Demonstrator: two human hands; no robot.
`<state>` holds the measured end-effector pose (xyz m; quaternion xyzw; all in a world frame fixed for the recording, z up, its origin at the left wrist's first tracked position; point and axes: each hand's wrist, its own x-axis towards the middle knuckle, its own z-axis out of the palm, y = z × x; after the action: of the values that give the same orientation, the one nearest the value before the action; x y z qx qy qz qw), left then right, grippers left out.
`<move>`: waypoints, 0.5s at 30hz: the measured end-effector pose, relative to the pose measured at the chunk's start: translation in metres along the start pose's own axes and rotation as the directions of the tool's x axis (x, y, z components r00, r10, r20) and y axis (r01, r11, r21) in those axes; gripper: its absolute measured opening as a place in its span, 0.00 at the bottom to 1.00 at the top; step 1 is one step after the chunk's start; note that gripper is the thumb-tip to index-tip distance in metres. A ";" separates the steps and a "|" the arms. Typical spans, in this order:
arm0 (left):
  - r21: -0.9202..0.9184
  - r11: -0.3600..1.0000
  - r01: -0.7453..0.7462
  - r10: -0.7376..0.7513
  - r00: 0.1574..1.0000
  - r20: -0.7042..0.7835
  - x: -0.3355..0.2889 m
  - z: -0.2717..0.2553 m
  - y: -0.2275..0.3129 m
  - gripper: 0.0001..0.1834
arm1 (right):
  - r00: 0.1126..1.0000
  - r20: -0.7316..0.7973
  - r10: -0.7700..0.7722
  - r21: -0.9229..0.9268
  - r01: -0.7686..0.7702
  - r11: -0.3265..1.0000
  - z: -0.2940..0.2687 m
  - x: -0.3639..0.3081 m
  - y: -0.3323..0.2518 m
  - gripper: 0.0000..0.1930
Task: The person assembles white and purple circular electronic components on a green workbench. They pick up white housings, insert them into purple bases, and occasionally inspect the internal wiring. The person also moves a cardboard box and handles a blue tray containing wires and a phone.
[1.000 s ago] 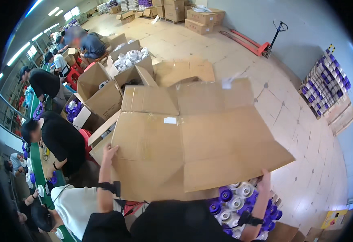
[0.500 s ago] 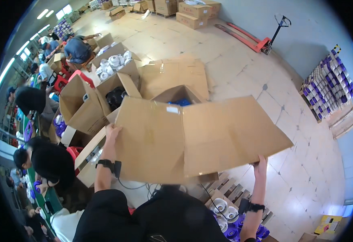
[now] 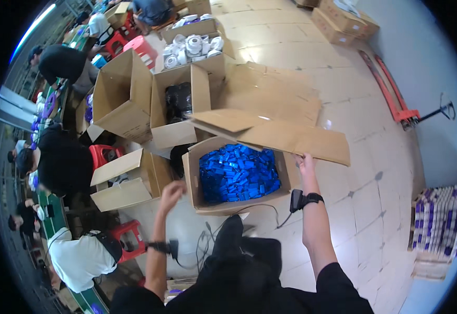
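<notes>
My right hand (image 3: 307, 165) is closed on the near edge of a folded brown cardboard sheet (image 3: 296, 137), which tilts above the far side of an open box. Inside that cardboard box (image 3: 191, 180) lies a heap of small shiny blue packets (image 3: 239, 172). Just left of the box my left hand (image 3: 172, 195) hangs in the air, fingers curled in and slightly blurred, with nothing visible in it. A dark strap with a small device sits on each of my forearms.
More open cartons stand to the left, one holding a black bag (image 3: 179, 102), another white round parts (image 3: 192, 49). Flat cardboard (image 3: 270, 97) lies beyond. A red pallet jack (image 3: 396, 99) stands by the right wall. People sit along a green conveyor (image 3: 56, 220); cables (image 3: 207, 238) trail near me.
The cardboard sheet has swung away and folded, uncovering the box of blue packets. My left hand has let go of it; my right hand still holds it. The view has turned downward.
</notes>
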<state>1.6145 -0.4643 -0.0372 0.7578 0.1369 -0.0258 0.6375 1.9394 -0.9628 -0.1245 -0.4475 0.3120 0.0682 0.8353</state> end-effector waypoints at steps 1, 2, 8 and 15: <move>-0.052 0.958 0.283 -0.288 0.948 -0.137 -0.029 0.018 -0.009 0.11 | 0.998 -0.043 -0.037 -0.020 0.036 0.999 -0.004 0.023 0.013 0.20; -0.142 0.903 0.406 -0.426 0.889 -0.170 -0.061 0.028 -0.024 0.15 | 0.995 -0.073 -0.063 -0.042 0.060 0.997 -0.008 0.040 0.028 0.20; -0.298 0.578 0.760 -0.814 0.513 -0.271 -0.249 0.123 -0.101 0.18 | 0.965 0.000 0.262 0.225 -0.255 0.940 -0.076 0.125 0.039 0.22; -0.640 0.325 0.696 -0.925 0.376 -0.061 -0.298 0.283 -0.050 0.17 | 0.966 0.135 0.220 0.074 -0.231 0.970 -0.055 0.259 0.011 0.20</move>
<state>1.3540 -0.7844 -0.0745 0.3600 0.6417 -0.1504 0.6603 2.1157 -1.0423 -0.3056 -0.3660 0.3105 0.1769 0.8592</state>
